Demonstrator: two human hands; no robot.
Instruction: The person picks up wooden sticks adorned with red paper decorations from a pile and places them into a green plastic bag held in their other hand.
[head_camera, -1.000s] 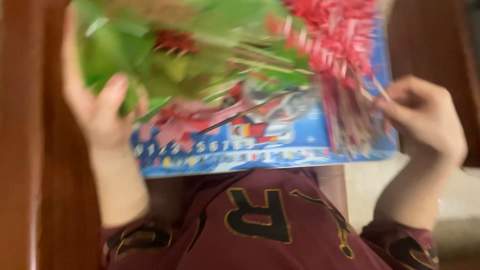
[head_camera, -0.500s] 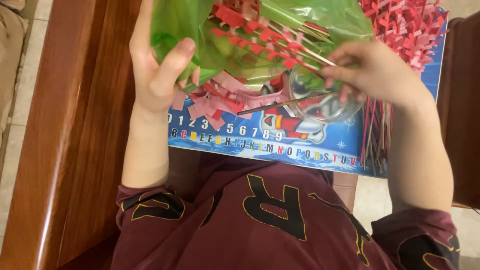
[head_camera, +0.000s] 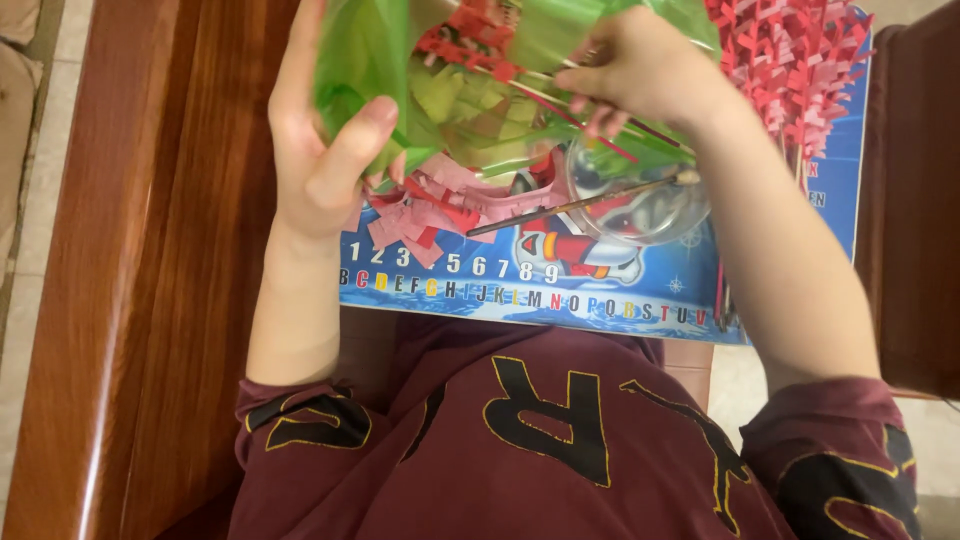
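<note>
Green bag (head_camera: 480, 90) now lifted, baring clear bowl (head_camera: 640, 195).

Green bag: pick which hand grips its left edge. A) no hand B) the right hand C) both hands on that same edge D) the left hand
D: the left hand clasps the green bag at its left edge, thumb pressed on the plastic, while the right hand works among the red sticks at the bag's mouth.

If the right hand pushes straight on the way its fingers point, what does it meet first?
Most likely the green plastic bag: the right hand points left into it, fingertips already among the red-tipped sticks there. Depth is hard to judge.
</note>
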